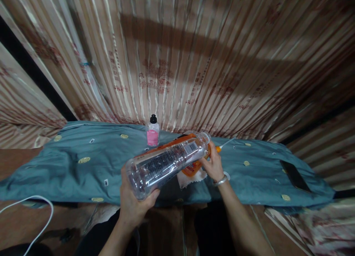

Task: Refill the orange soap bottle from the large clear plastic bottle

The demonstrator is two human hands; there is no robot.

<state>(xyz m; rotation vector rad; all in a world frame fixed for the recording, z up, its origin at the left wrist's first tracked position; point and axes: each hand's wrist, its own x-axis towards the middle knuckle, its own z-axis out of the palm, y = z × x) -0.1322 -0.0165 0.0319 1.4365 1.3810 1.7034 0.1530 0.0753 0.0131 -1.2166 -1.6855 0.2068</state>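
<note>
A large clear plastic bottle with a printed label and barcode is held tilted above the cloth, its neck up to the right. My left hand is wrapped round its base. My right hand, with a bracelet at the wrist, closes on its neck. No cap shows on the neck. Partly hidden behind it is an orange bottle; a white tissue lies under that. Farther back, a small clear bottle with a pink label and black cap stands upright.
A teal patterned cloth covers the low surface in front of me. On its right side lies a dark phone. A striped curtain hangs just behind. At the lower left loops a white cable.
</note>
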